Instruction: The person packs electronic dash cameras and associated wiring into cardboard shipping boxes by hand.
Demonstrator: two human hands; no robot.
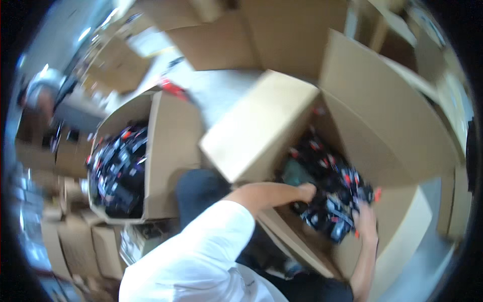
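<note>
Both hands' grip closed loosely on the black parts (329, 194) in the box (382, 126): left hand (305, 192), right hand (365, 219). Parts looked light, stiff, tangled; best scooped from beneath.

The floor (221, 90) is pale grey and bare only in a patch at the middle of the view. Directly on it stand two open cardboard boxes. The large box (387, 126) at right has its flaps spread wide and holds a heap of small black and red packets (332, 186). The smaller box (171, 151) at left, just beside it, holds a similar dark heap (118, 168). More closed cartons (95, 246) crowd the floor at lower left.
</note>
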